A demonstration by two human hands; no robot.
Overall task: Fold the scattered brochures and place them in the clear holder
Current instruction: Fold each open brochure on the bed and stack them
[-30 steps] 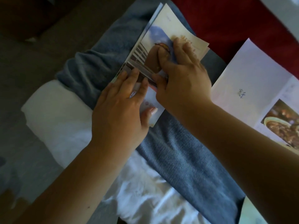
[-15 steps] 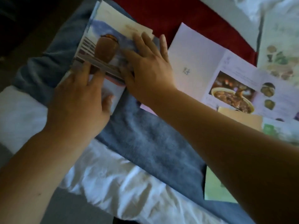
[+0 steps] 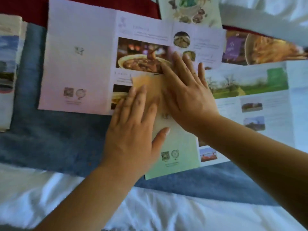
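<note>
A yellow-to-green brochure (image 3: 176,147) lies in the middle on the blue cloth. My left hand (image 3: 133,120) and my right hand (image 3: 186,90) both rest flat on it, fingers spread, gripping nothing. Under its top edge lies an unfolded pink brochure (image 3: 76,64) with food photos. To the right spreads an unfolded pale blue brochure (image 3: 260,100) with landscape photos. A folded brochure (image 3: 8,64) lies at the far left edge. No clear holder is in view.
Two more brochures lie at the back: a pale green one (image 3: 188,10) and a purple and orange one (image 3: 260,47). A blue cloth (image 3: 55,139) covers the surface, with red fabric (image 3: 20,7) behind and white sheets (image 3: 166,210) in front.
Both hands left the folded brochure, which now lies at the far left. They moved right onto the yellow-green brochure, and the view shifted right with them.
</note>
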